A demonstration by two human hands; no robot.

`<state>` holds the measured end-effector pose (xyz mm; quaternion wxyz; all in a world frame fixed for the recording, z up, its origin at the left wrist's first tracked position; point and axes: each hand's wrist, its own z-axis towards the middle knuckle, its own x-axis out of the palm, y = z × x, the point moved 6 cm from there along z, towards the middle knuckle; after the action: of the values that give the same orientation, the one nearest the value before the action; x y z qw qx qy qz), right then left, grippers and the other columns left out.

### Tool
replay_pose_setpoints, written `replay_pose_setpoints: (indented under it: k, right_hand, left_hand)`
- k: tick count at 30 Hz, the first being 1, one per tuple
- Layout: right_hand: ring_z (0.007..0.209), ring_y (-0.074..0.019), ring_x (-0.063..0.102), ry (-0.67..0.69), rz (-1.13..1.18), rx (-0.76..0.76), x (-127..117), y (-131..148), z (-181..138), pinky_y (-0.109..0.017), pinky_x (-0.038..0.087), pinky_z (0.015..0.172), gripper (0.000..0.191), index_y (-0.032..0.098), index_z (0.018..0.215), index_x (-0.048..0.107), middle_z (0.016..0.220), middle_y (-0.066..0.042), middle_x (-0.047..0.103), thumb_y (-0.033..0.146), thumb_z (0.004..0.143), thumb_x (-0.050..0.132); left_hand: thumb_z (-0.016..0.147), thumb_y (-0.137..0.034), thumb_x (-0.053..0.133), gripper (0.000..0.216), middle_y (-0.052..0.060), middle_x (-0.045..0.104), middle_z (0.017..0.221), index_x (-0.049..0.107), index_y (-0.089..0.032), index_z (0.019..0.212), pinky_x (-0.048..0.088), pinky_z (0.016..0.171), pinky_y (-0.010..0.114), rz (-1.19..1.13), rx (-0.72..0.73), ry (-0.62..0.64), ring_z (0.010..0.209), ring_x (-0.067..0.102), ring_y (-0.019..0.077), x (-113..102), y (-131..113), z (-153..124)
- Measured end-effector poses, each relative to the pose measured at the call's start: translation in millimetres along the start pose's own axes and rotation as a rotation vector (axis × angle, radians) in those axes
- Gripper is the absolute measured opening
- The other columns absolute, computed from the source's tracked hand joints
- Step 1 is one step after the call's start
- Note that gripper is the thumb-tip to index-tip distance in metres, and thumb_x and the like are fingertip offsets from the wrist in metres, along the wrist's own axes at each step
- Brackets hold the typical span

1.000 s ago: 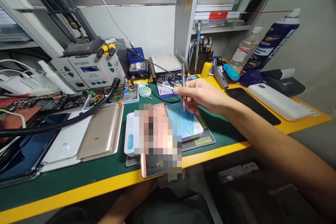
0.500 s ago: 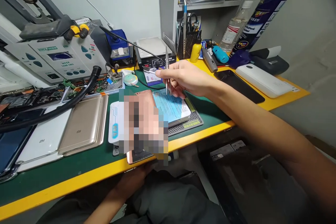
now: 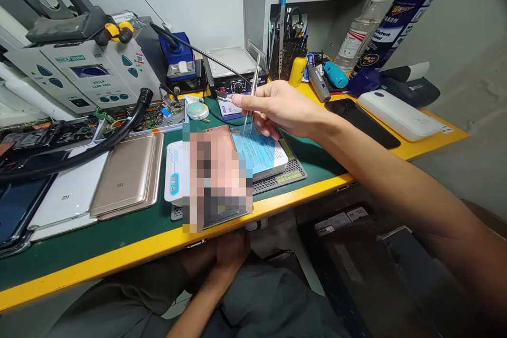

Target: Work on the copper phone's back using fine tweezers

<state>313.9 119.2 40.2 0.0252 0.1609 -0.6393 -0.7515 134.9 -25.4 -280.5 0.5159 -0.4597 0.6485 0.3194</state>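
Observation:
My right hand (image 3: 285, 113) pinches thin metal tweezers (image 3: 251, 103), tips pointing down just above a light-blue sheet on a white pad (image 3: 259, 153). The pad lies on a grey perforated mat (image 3: 293, 171). Beside it, a copper-coloured phone (image 3: 216, 179), mostly blurred out, lies with its near end at the bench's yellow front edge. My left hand (image 3: 232, 251) sits below that edge, under the phone's near end. Whether it grips the phone is hidden.
Gold (image 3: 124, 174) and white (image 3: 65, 198) phone backs lie at the left under a black hose (image 3: 99, 145). A grey soldering station (image 3: 89, 76), a heating plate (image 3: 233, 66) and a tool holder (image 3: 285, 58) line the back. A black phone (image 3: 362, 124), white case (image 3: 400, 116) and spray can (image 3: 400, 16) stand right.
The tweezers tilted from upright to slanting, tips lowered toward the blue sheet. My left hand dropped below the bench edge. The camera dipped and came closer.

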Motion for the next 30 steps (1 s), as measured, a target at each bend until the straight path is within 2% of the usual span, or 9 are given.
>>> replay_pose_setpoints:
  k: [5,10,16,20,25,30]
  right_hand:
    - [0.033,-0.0079,0.053,0.012,0.011,0.008,1,1,-1,-0.02,0.037,0.029,0.051,0.019,0.062,0.061,0.047,0.004,0.058,0.062,0.08,0.082]
    - [0.033,-0.0073,0.053,0.011,0.011,0.017,2,2,-3,-0.019,0.038,0.028,0.05,0.017,0.064,0.064,0.047,0.004,0.059,0.06,0.083,0.081]
    - [0.032,-0.0066,0.053,0.019,0.02,0.037,2,1,-2,-0.017,0.039,0.029,0.047,0.016,0.061,0.062,0.044,0.004,0.059,0.051,0.085,0.083]
    - [0.031,-0.0057,0.051,0.02,0.02,0.051,3,2,-2,-0.017,0.039,0.028,0.051,0.017,0.054,0.058,0.042,0.004,0.058,0.048,0.086,0.082]
    - [0.031,-0.0059,0.052,0.013,0.01,0.072,3,3,-3,-0.016,0.039,0.028,0.047,0.016,0.057,0.062,0.042,0.004,0.059,0.047,0.087,0.081]
    - [0.031,-0.0073,0.052,0.0,-0.007,0.08,3,1,-3,-0.017,0.038,0.026,0.045,0.016,0.063,0.065,0.043,0.004,0.059,0.051,0.086,0.081]
  left_hand:
    - [0.097,-0.041,0.061,0.039,0.009,0.064,0.126,0.059,-0.018,0.128,0.052,0.105,0.05,0.027,0.01,-0.062,0.119,0.062,0.0232,4,-2,-9]
    - [0.099,-0.049,0.056,0.04,0.009,0.067,0.12,0.062,-0.017,0.122,0.051,0.107,0.05,0.061,-0.085,-0.099,0.117,0.063,0.0225,9,0,-10]
    - [0.099,-0.041,0.059,0.031,0.007,0.068,0.115,0.064,-0.016,0.118,0.054,0.103,0.047,0.08,-0.073,-0.032,0.111,0.066,0.0201,9,5,-10]
    - [0.096,-0.035,0.064,0.027,0.006,0.069,0.113,0.065,-0.015,0.114,0.056,0.102,0.047,0.083,0.037,0.041,0.11,0.067,0.0198,10,11,-5]
    - [0.097,-0.033,0.063,0.034,0.007,0.066,0.126,0.06,-0.019,0.128,0.053,0.107,0.048,0.047,0.157,0.022,0.119,0.064,0.0221,-2,41,-17]
    - [0.098,-0.043,0.059,0.038,0.009,0.063,0.13,0.059,-0.02,0.129,0.054,0.104,0.048,0.08,0.095,-0.054,0.118,0.063,0.0227,-12,75,-28]
